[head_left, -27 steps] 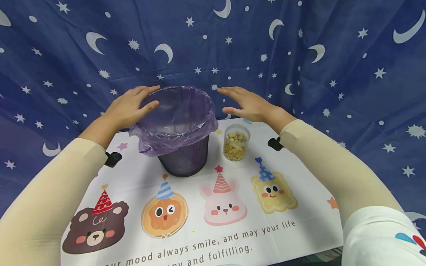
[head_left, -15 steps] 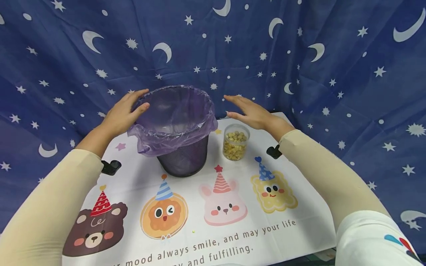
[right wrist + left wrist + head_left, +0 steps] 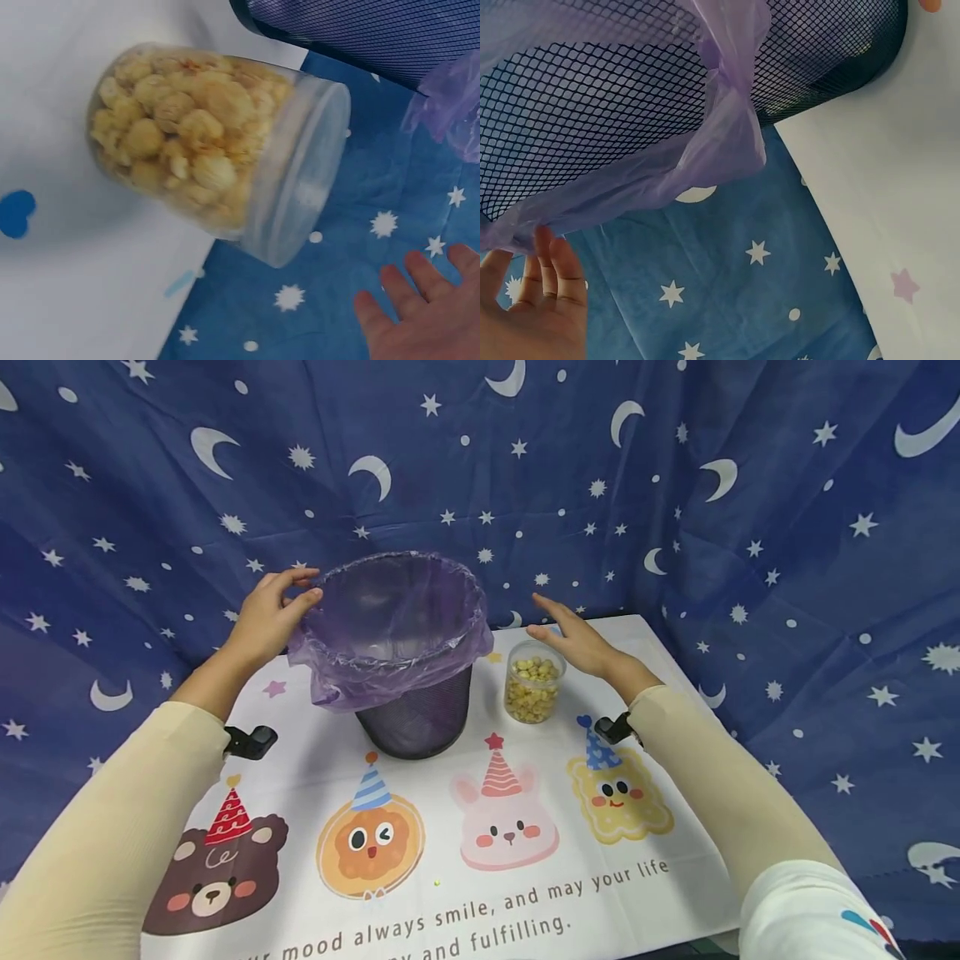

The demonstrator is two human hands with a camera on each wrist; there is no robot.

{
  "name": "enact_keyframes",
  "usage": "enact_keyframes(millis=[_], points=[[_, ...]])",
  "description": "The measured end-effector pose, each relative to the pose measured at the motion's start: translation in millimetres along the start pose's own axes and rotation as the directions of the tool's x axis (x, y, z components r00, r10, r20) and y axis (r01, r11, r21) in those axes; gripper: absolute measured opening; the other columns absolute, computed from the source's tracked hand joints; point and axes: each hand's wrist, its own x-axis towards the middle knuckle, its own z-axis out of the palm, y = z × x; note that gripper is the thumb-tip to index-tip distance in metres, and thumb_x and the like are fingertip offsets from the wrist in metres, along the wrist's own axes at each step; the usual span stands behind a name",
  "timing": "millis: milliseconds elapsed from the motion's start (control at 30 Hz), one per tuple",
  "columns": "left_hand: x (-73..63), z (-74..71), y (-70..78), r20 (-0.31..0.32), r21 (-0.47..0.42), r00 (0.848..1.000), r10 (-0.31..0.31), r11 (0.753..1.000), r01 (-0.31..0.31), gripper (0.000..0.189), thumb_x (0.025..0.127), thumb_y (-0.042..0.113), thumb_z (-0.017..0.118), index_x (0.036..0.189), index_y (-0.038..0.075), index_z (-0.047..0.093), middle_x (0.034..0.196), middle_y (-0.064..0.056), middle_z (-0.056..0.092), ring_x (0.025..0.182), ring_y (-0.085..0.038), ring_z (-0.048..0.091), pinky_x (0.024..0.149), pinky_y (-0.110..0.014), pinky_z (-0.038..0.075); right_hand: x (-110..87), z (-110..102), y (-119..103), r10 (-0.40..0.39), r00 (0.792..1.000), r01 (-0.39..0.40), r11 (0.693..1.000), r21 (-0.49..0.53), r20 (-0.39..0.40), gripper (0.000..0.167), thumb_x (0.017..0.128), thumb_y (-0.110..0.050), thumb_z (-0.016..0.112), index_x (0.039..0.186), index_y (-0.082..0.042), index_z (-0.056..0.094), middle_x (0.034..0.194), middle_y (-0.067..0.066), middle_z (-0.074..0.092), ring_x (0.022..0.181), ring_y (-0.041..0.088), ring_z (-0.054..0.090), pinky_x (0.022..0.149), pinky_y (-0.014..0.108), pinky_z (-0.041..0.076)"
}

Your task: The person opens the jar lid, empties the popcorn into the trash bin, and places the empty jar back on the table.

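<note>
A black mesh wastebasket (image 3: pixel 420 722) stands upright, lined with a translucent purple trash bag (image 3: pixel 382 681) folded over its rim. At the bag's left edge is my left hand (image 3: pixel 264 618), pinching the edge between thumb and fingers; the left wrist view shows the fingertips (image 3: pixel 546 251) right on the purple plastic. My right hand (image 3: pixel 581 643) is held in the air behind and to the right of a clear jar (image 3: pixel 532 693) of yellow popcorn (image 3: pixel 184 135). Its fingers are extended and hold nothing. A clear lid (image 3: pixel 304 176) covers the jar in the right wrist view.
A white tablecloth (image 3: pixel 517 893) with cartoon faces and printed text covers the table. Behind it hangs a blue curtain (image 3: pixel 480 468) with moons and stars. Small black devices sit on both wrists.
My left hand has moved a little left and down, its thumb and fingers coming together at the bag's edge. My right hand has moved right and lower, toward the jar.
</note>
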Motion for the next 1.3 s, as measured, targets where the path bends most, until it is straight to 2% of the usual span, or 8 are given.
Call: enact_keyframes(millis=[167,300,433,533,667,933,1133,1300], points=[[0.5,3.1,-1.1,-0.023,-0.020,0.999,-0.045,0.999,0.045,0.058,0.103,0.046,0.043,0.150,0.012,0.040,0.136,-0.022,0.045,0.104,-0.037,0.053,0.081,-0.046,0.042,-4.1,11.3,11.2,0.041,0.999,-0.040,0.998,0.042,-0.022,0.083,0.094,-0.069,0.042,0.159,-0.028,0.011,0.163,0.004,0.022,0.149,0.029,0.021,0.118,0.060,0.019],[0.8,6.8,-2.5,-0.055,-0.036,0.993,-0.102,0.994,0.100,0.057,0.102,0.045,0.046,0.148,0.012,0.044,0.132,-0.020,0.050,0.092,-0.029,0.051,0.078,-0.040,0.039,-8.2,19.7,19.9,0.073,0.997,-0.071,0.995,0.064,-0.030,0.084,0.094,-0.067,0.045,0.159,-0.025,0.012,0.162,0.006,0.024,0.149,0.030,0.023,0.118,0.059,0.021],[1.1,8.7,-3.3,-0.053,-0.098,0.986,-0.161,0.983,0.156,0.058,0.101,0.047,0.046,0.148,0.013,0.045,0.135,-0.019,0.049,0.100,-0.029,0.050,0.082,-0.040,0.039,-11.2,27.1,30.2,0.093,0.995,-0.090,0.993,0.075,-0.036,0.087,0.093,-0.063,0.052,0.159,-0.022,0.013,0.161,0.008,0.024,0.147,0.033,0.024,0.117,0.059,0.024],[2.4,9.9,-2.7,-0.029,-0.155,0.980,-0.196,0.970,0.189,0.058,0.101,0.047,0.046,0.148,0.013,0.044,0.141,-0.020,0.046,0.121,-0.034,0.047,0.096,-0.047,0.040,-14.4,31.4,36.8,0.095,0.995,-0.093,0.993,0.072,-0.027,0.089,0.093,-0.055,0.059,0.159,-0.020,0.011,0.161,0.010,0.023,0.146,0.035,0.027,0.115,0.061,0.025],[3.4,10.7,-2.4,0.003,-0.201,0.971,-0.237,0.952,0.233,0.058,0.102,0.045,0.047,0.150,0.013,0.042,0.147,-0.020,0.042,0.132,-0.037,0.043,0.108,-0.053,0.036,-18.6,36.7,40.4,0.117,0.993,-0.116,0.989,0.089,-0.012,0.093,0.091,-0.047,0.066,0.160,-0.019,0.010,0.162,0.010,0.021,0.146,0.035,0.026,0.116,0.061,0.023],[-0.4,10.7,-3.1,0.016,-0.264,0.960,-0.281,0.925,0.275,0.057,0.102,0.044,0.046,0.150,0.013,0.042,0.143,-0.016,0.046,0.132,-0.029,0.043,0.111,-0.046,0.035,-19.3,50.4,46.4,0.172,0.985,-0.171,0.979,0.114,-0.001,0.099,0.087,-0.048,0.070,0.160,-0.020,0.010,0.163,0.010,0.019,0.150,0.036,0.016,0.117,0.062,0.019],[1.9,11.6,-4.4,0.027,-0.310,0.950,-0.310,0.901,0.303,0.058,0.101,0.043,0.047,0.150,0.011,0.042,0.151,-0.015,0.042,0.137,-0.028,0.039,0.115,-0.043,0.033,-23.6,59.0,51.0,0.194,0.981,-0.189,0.967,0.169,-0.012,0.107,0.081,-0.048,0.077,0.160,-0.021,0.009,0.163,0.008,0.022,0.149,0.036,0.018,0.116,0.062,0.022],[5.0,13.8,-5.9,0.027,-0.340,0.943,-0.331,0.884,0.320,0.058,0.101,0.042,0.049,0.149,0.011,0.043,0.154,-0.013,0.039,0.141,-0.026,0.036,0.117,-0.041,0.030,-22.1,68.3,58.9,0.193,0.980,-0.176,0.954,0.243,-0.045,0.114,0.078,-0.044,0.081,0.160,-0.022,0.005,0.163,0.009,0.022,0.149,0.034,0.019,0.116,0.056,0.028]])
